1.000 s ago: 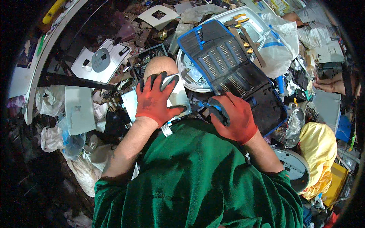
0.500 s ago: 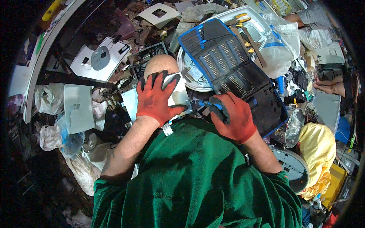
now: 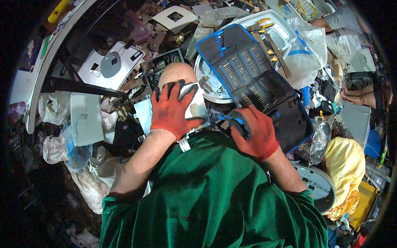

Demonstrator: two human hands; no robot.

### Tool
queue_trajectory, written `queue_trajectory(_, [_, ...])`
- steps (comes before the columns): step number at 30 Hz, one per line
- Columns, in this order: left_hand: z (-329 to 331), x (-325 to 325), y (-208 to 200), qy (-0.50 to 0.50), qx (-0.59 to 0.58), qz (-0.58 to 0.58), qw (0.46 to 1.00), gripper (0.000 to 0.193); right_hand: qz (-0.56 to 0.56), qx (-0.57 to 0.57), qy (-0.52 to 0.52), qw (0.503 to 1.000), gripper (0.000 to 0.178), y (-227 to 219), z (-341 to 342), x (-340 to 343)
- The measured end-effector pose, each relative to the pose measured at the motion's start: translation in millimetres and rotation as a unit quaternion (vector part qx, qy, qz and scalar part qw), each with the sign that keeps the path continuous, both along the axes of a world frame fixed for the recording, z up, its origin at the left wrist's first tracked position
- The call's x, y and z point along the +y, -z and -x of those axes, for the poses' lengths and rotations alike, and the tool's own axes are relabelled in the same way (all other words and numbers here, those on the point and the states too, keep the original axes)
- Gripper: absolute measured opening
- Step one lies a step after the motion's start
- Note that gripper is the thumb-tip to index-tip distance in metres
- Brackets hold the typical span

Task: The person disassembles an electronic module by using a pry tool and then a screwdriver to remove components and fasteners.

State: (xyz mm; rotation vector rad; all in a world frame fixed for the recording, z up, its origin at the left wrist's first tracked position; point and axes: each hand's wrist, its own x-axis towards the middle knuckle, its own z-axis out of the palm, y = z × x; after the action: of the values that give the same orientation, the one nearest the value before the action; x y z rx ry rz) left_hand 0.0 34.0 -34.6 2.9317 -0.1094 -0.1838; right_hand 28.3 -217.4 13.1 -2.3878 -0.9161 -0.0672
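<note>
A flat silver metal-cased device (image 3: pixel 143 116) rests on my lap, close to the bare knee. My left hand (image 3: pixel 171 109), in a red glove with dark fingertips, spreads across its top, with the fingers toward the far edge and the thumb along the near right side. In a matching glove, my right hand (image 3: pixel 255 130) is closed around a blue and black screwdriver (image 3: pixel 226 117). The screwdriver points left at the device's right side; whether its tip touches a screw is too small to tell. Right of the device lies an unfolded black tool case (image 3: pixel 285 107) with rows of bits.
Behind the tool case is a white plastic tub (image 3: pixel 285 31) with yellow-handled tools. White panels (image 3: pixel 86 118) and plastic bags (image 3: pixel 53 106) lie at left. A yellow cloth bundle (image 3: pixel 343 169) sits at right. Another person's bare foot (image 3: pixel 355 97) shows at far right.
The whole view has shifted slightly. My right hand has turned a little, still around the screwdriver at the device's right side. My left hand stays spread on the device.
</note>
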Motion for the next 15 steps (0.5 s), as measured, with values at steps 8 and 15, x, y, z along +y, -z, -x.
queue_trajectory(8, [-3, -2, -3, 0.002, 0.015, -0.011, 1.000, 0.093, 0.007, 0.010, 0.012, 1.000, 0.042, 8, 0, -3])
queue_trajectory(15, [-5, -9, -6, 0.001, 0.007, -0.032, 0.999, 0.094, 0.124, 0.052, -0.005, 0.991, 0.037, -21, -2, 16])
